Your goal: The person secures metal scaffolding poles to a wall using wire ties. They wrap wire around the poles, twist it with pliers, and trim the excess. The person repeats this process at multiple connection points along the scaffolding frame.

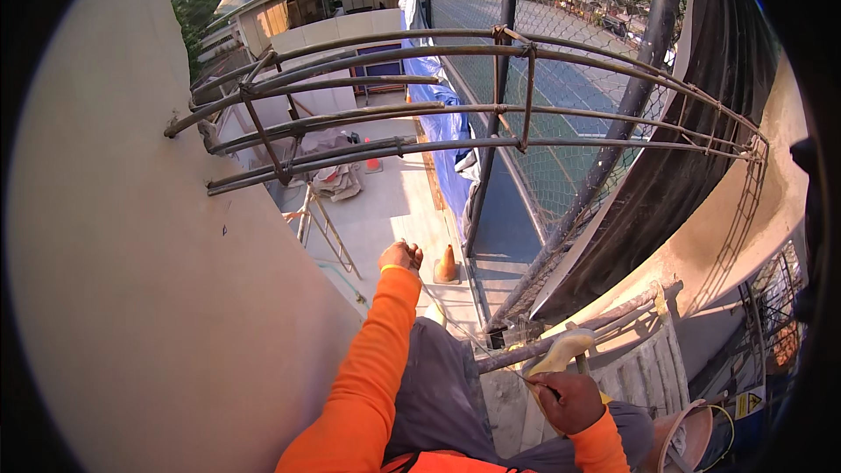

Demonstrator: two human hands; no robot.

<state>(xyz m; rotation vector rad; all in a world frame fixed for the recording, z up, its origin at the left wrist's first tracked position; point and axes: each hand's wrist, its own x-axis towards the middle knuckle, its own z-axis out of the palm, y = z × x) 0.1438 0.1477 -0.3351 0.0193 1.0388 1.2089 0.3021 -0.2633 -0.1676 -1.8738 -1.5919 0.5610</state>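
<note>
My left hand [401, 256] is stretched forward below the rebar cage, its fingers closed. A thin wire [477, 343] runs slackly from it back to my right hand [571, 401]. That hand is near my knee, thumb and fingers pinched on the wire's other end. Whether it is tie wire or string is hard to tell. Above and ahead, a curved rebar cage [394, 112] of long bars and tied stirrups spans from the plastered wall [114, 210] on the left to the curved concrete edge [701, 245] on the right. Neither hand touches the cage.
I am high above a pale floor with an orange cone [447, 264], a scaffold frame [324, 228] and piled sacks [336, 182]. A chain-link fence [569, 79] and blue tarp [447, 131] stand ahead. By my right knee are a metal pipe [604, 322] and a bucket [688, 438].
</note>
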